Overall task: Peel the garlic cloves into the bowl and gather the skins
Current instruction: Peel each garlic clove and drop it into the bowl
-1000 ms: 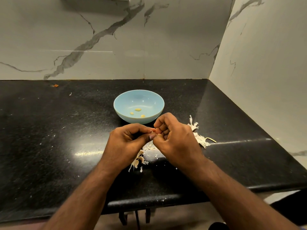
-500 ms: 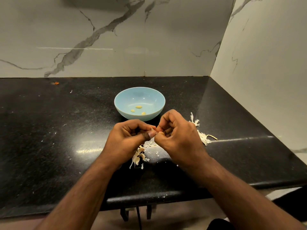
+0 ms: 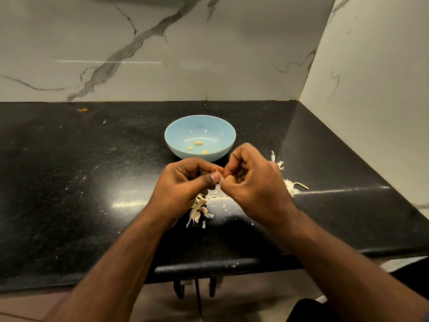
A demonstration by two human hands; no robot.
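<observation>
Both hands were bunched together just in front of the light blue bowl [image 3: 221,132], above the black counter [image 3: 69,182]. The left hand [image 3: 183,185] had its fingers curled with the thumb pressed on a tiny garlic clove [image 3: 219,178], and the right hand [image 3: 253,180] pinched it from the other side. The clove was mostly hidden, just a pale bit showing. Three yellowish peeled cloves [image 3: 198,143] sat in the bowl. White papery skins [image 3: 198,211] lay under the hands, more skins [image 3: 290,185] to the right.
</observation>
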